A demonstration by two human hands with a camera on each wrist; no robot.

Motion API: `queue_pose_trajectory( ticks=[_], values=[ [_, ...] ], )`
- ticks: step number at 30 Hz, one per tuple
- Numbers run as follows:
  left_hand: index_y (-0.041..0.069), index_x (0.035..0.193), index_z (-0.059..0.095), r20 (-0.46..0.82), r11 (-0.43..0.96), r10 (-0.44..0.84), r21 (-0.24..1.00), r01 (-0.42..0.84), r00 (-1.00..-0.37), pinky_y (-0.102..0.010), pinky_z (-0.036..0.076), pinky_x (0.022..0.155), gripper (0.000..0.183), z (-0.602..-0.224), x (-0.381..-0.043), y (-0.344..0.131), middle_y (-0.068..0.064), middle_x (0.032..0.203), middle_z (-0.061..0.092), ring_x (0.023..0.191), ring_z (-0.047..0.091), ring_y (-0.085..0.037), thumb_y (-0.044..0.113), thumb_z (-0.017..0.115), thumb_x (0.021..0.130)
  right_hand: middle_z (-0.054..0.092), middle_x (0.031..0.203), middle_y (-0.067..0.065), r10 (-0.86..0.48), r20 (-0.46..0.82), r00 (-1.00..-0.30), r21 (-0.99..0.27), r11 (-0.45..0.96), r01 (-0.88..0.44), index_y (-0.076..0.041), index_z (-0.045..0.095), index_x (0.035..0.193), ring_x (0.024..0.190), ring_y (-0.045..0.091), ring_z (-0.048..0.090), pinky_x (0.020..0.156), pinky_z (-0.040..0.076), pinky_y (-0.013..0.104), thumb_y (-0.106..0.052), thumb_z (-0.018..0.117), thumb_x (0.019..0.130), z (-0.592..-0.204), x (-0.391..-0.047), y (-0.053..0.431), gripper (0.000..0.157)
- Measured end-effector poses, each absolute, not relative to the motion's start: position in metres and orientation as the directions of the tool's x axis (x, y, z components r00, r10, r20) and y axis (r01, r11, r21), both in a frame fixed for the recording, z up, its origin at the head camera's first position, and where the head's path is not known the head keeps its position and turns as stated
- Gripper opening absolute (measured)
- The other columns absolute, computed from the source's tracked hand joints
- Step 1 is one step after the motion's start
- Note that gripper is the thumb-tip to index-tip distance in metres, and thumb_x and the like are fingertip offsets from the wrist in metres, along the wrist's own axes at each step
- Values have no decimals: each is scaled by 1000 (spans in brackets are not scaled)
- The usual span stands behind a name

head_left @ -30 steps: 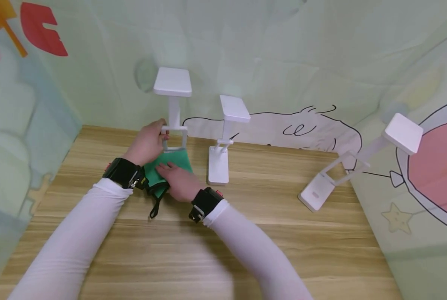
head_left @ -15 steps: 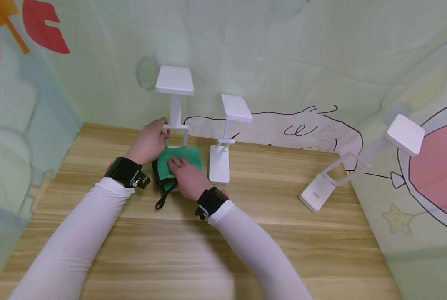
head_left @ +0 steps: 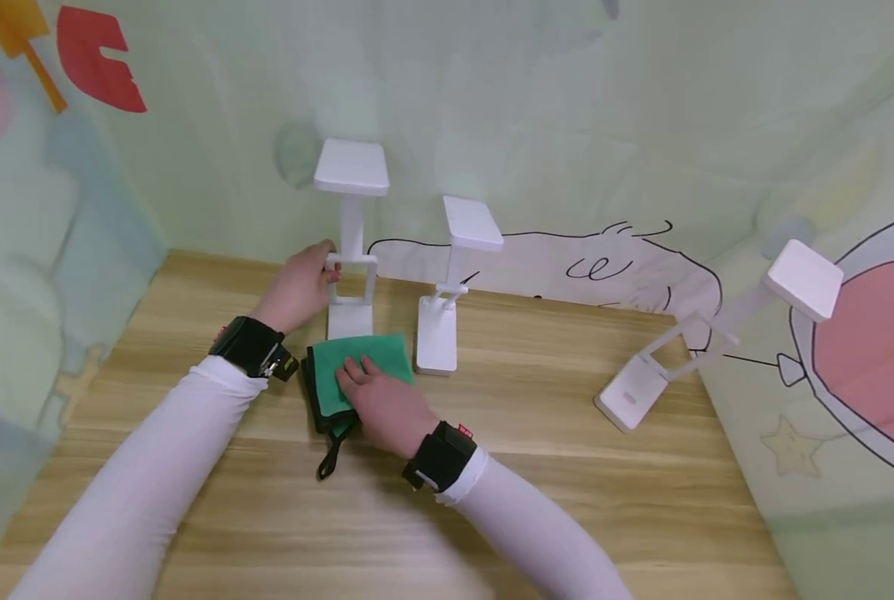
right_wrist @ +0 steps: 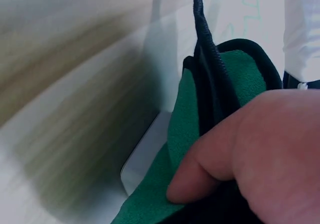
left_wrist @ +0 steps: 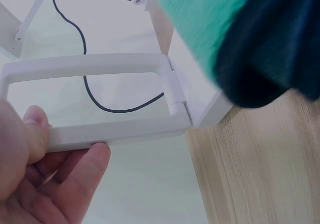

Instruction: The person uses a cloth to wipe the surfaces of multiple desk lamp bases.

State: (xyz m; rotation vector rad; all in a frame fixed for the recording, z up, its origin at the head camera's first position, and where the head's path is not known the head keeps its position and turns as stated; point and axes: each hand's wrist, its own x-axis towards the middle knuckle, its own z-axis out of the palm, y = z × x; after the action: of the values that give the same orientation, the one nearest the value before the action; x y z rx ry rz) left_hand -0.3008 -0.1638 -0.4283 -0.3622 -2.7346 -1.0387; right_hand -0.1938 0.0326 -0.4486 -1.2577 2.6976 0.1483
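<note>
1. at the far left, a fabric wall [head_left: 102, 267] carries a red printed shape [head_left: 100, 62] and an orange one [head_left: 22, 42].
2. my left grip [head_left: 297, 287], a black wrist strap [head_left: 247, 344] behind it, is grasping the left lamp [head_left: 352, 167]: thumb and fingers pinch one long bar of its open white frame, as my left wrist view shows up close.
3. that lamp stands on the desk [head_left: 536, 383], flat head up, base towards me.
4. the green cloth [head_left: 325, 375], folded and edged in black, lies over the front part of that lamp's base; a white corner of the base shows beside it in my right wrist view. its black loop [head_left: 329, 462] trails towards me.
5. my right grip [head_left: 396, 408] is unclenched, fingers laid out on top of the cloth and pressing it; in the right wrist view one bent digit rests against its folds.
6. just right of the cloth is the middle lamp [head_left: 437, 333], upright and untouched by me.
7. well apart, near the desk's right edge, the right lamp [head_left: 634, 390] stands angled, its arm leaning right.
8. beyond it, a pink balloon [head_left: 877, 350] and a star [head_left: 793, 448] are printed on the wall.
</note>
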Motion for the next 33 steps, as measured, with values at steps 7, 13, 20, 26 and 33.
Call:
queue_pose_trajectory(
  ticks=[7,13,20,26,33],
  values=[
    [-2,106,53,245,708,157,647,282,-957,-46,50,73,8,-426,-303,-164,-14,94,60,84,59,-28,-2,52,98,37,154,11,-784,-166,-598,-21,610,-792,-8,38,151,139,30,31,108,38,35,-5,62,92,-443,-185,38,63],
    [-2,106,51,235,699,169,656,284,-957,-45,50,71,7,-427,-301,-165,-15,95,59,83,58,-28,-2,51,99,37,155,8,-810,-196,-553,-135,581,-803,-10,37,152,140,25,29,110,35,34,-1,61,92,-435,-183,49,65],
    [-7,127,46,231,673,183,679,293,-956,-45,51,71,31,-425,-295,-168,-20,105,60,87,58,-30,7,54,101,37,155,8,-803,-153,-576,-233,596,-769,-9,33,153,141,19,28,112,33,34,10,59,82,-409,-193,72,78],
    [2,154,19,326,663,89,686,300,-941,-58,41,100,82,-420,-286,-173,-26,142,36,125,40,-38,21,69,92,38,154,8,-801,-123,-586,-322,591,-740,-9,34,153,140,16,29,111,34,35,14,54,80,-388,-200,97,79],
    [-2,124,48,686,694,-65,553,461,-724,-52,36,90,46,-413,-270,-152,-21,119,40,112,36,-35,17,58,84,46,149,3,-775,-105,-623,-381,610,-695,-9,42,149,134,12,37,110,36,33,17,47,80,-372,-204,135,73]
  ],
)
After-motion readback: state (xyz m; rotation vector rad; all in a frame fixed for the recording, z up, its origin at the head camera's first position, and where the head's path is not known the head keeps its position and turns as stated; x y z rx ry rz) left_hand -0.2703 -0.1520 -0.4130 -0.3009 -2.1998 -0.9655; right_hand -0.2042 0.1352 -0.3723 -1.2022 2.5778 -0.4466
